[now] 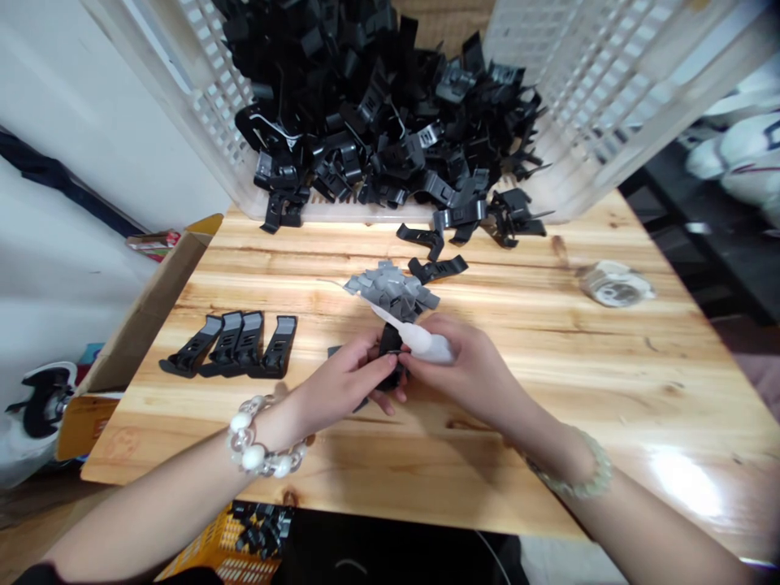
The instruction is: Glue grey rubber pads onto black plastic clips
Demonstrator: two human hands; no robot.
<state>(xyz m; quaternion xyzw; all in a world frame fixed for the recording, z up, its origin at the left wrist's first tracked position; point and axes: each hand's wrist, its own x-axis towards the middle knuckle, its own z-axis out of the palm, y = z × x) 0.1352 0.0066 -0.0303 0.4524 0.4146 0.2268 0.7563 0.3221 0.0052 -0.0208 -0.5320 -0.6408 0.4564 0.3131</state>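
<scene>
A black plastic part (391,338), partly hidden from me, sits in the pinched fingers of the left hand (350,372), over the middle of the pale wooden table (578,390); the right hand (468,355) wraps its fingers round a whitish, narrow-nozzled bottle (430,345). Flat grey pieces (390,286) crowd just beyond; broad wood runs toward the right edge.

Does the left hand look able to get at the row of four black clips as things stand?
Probably yes: bare tabletop lies between the left hand and the four black clips. But it seems occupied with another black piece, which might hinder grasping.
</scene>
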